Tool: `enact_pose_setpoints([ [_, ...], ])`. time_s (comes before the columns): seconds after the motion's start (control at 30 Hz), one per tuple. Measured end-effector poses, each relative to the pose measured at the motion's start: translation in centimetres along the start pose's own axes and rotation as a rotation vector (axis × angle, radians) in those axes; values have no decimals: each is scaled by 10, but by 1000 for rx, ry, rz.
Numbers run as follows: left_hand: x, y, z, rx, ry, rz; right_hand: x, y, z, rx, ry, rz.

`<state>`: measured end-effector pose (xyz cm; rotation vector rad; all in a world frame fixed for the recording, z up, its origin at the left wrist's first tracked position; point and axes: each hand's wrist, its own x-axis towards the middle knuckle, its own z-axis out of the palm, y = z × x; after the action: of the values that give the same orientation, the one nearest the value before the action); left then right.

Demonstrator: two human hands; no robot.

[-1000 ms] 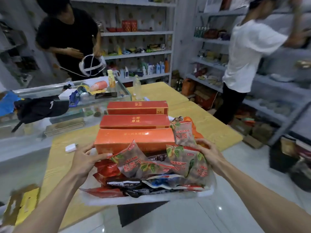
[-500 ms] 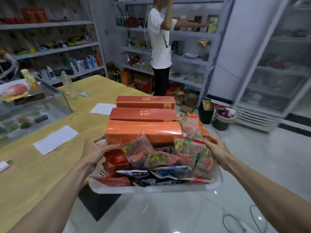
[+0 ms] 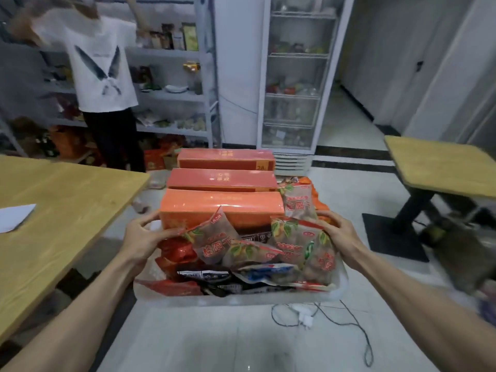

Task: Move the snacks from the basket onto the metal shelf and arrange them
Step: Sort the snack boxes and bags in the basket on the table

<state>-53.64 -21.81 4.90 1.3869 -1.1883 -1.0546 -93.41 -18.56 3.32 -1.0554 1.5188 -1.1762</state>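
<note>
Carrying basket (image 3: 236, 299) mid-frame, left hand (image 3: 142, 241) and right hand (image 3: 339, 234) grip curled on its sides; snacks (image 3: 212, 241) look all inside, 0 shelved.

We see a dim, flat indoor light with a cool grey cast. The glossy pale tiled floor (image 3: 241, 345) throws back soft overhead glare low in the middle. Motion blur smears the person in the white printed T-shirt (image 3: 102, 65) and the far right edge. The shiny orange cardboard boxes (image 3: 222, 208) carry a pale sheen. The tall glass-door fridge (image 3: 292, 76) leans and bows from wide-angle distortion. The translucent white plastic basket (image 3: 236, 300) looks washed out.
</note>
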Motion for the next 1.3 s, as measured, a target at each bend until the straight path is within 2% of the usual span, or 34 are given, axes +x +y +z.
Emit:
enact_pose_setpoints([
  [0.3, 37, 14, 208, -16, -234, 31, 22, 25, -188, -16, 231, 37],
  [0.67, 122, 45, 438, -22, -585, 67, 73, 45, -347, 18, 533, 93],
  [1.03, 226, 84, 661, -46, -760, 64, 170, 30, -489, 15, 742, 112],
  [1.3, 234, 96, 793, -60, -780, 64, 226, 48, -615, 41, 712, 134],
])
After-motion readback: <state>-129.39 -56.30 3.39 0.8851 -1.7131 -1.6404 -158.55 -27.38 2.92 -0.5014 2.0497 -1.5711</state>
